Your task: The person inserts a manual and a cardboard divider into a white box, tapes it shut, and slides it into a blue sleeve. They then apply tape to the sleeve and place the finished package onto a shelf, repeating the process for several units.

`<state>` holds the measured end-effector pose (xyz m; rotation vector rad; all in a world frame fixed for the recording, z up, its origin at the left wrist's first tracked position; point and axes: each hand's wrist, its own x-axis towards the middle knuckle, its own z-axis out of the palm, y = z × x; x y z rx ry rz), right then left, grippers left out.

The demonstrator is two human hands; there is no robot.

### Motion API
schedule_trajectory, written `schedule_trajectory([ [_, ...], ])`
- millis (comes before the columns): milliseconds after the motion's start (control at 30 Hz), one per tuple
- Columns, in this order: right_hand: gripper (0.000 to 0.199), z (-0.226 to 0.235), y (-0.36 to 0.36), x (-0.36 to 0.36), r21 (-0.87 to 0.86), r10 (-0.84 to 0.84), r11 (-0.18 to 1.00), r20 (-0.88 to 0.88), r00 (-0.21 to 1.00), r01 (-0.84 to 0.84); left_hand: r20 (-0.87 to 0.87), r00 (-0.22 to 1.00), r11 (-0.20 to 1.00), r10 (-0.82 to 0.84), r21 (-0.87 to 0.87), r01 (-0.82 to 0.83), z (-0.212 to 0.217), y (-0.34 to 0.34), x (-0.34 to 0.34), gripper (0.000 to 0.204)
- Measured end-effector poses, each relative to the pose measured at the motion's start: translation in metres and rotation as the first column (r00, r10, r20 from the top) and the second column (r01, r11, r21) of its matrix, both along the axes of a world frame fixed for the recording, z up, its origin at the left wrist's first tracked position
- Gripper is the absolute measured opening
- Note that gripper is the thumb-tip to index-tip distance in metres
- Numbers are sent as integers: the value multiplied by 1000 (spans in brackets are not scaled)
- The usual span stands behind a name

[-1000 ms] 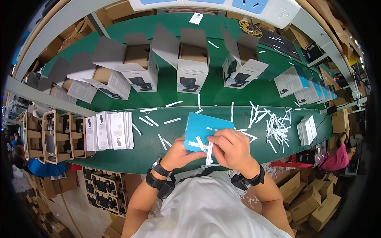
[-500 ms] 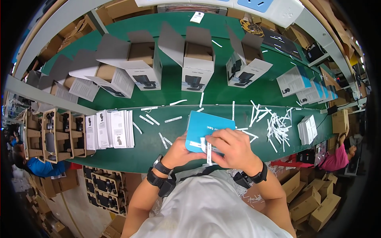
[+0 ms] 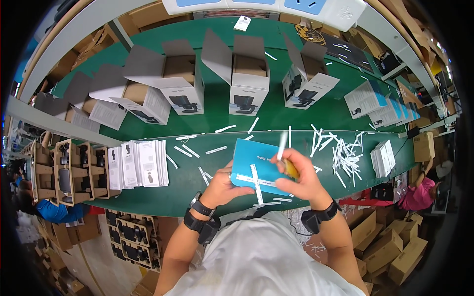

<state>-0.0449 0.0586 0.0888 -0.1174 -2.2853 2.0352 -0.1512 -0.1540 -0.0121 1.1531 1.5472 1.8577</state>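
A flat-faced blue box [image 3: 257, 154] is held over the near edge of the bench. My left hand [image 3: 220, 187] grips its left side, thumb along the near edge. White printed strips lie on the box's near part, one strip [image 3: 256, 178] running crosswise and hanging past the edge. My right hand [image 3: 307, 181] is closed at the box's right side, its thumb by the near corner. From its fingers a white strip [image 3: 282, 144] sticks up, smeared by motion. Something yellow [image 3: 291, 170] shows at those fingers; I cannot make out what it is.
Open white cartons [image 3: 248, 98] line the green bench [image 3: 217, 123] behind. Leaflet stacks [image 3: 154, 160] and moulded trays [image 3: 69, 170] stand left. Right are a heap of strips [image 3: 347, 160], a white stack [image 3: 382, 159] and blue-and-white boxes [image 3: 365, 98]. Other people work at both sides.
My right hand has lifted off the box's near face and moved right, a white strip now raised in its fingers. My left hand still holds the box in about the same place.
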Motion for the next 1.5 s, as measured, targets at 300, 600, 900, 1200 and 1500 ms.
schedule_trajectory([
  [300, 35, 18, -35, -7, 725, 108, 688, -133, 985, 22, 51, 998, 999, -44, 22, 43, -1, -10, -4, 30],
  [600, 21, 28, -33, -5, 687, 151, 718, 0, 989, -110, 46, 996, 996, -79, 46, 77, -6, -17, -10, 28],
  [900, 30, 56, -16, 18, 797, -1, 603, -39, 999, 32, -16, 1000, 997, -24, 80, 25, -6, -16, -12, 29],
  [1200, 16, 7, -54, -28, 812, 108, 539, -329, 938, 223, 57, 998, 998, -24, 67, 21, -1, -21, -14, 28],
  [1500, 17, 0, -55, -31, 791, 99, 572, -328, 939, 216, 39, 999, 998, -28, 61, 26, -7, -25, -18, 29],
])
